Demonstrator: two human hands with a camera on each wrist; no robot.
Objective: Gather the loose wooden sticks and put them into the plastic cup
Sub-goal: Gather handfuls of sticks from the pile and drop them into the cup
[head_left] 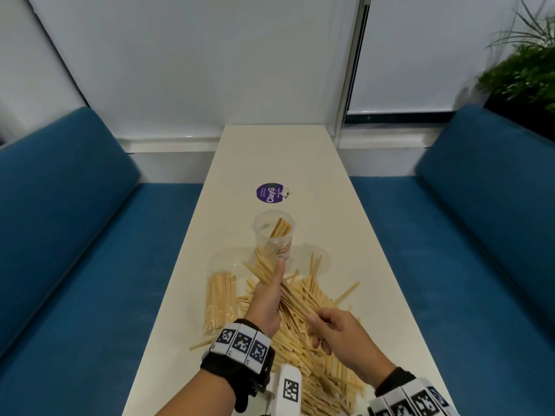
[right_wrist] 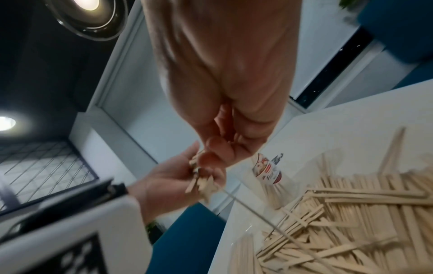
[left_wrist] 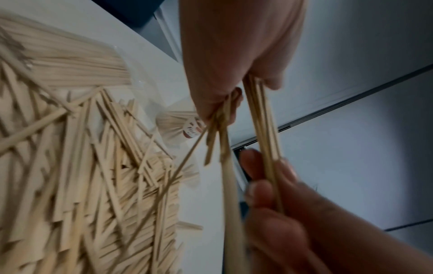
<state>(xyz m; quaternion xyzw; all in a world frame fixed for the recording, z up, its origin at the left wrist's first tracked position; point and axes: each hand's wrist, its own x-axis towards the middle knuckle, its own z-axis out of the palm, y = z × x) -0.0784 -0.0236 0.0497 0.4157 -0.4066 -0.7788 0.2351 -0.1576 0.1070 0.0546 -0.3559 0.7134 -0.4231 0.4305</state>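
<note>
In the head view the left hand [head_left: 267, 298], at centre frame, grips a bundle [head_left: 264, 267] of wooden sticks, fingers and thumb curled round it, thumb pointing up the frame. The bundle fans out above the hand toward the cup [head_left: 272, 235] and runs down-right below it, over the pile [head_left: 312, 340]. The left wrist view shows the same grip from beneath: the fingers [left_wrist: 218, 103] close on the sticks, which splay out below them.

The right hand [head_left: 339, 334], lower right of centre in the head view, has its fingers curled and pinches the lower ends of some of the bundle's sticks. In the left wrist view its fingers [left_wrist: 262, 192] wrap a few sticks that run up to the left hand.

The cup stands upright on the table [head_left: 300, 163], just above the left hand in the frame, clear plastic with a printed label, and holds several sticks leaning against its wall. The pile of loose sticks covers the table's lower middle, under both hands. A neat packet [head_left: 220, 301] of sticks lies left of the pile. A purple round sticker [head_left: 268, 192] sits on the table above the cup. Blue benches [head_left: 69, 220] flank the table on both sides.
</note>
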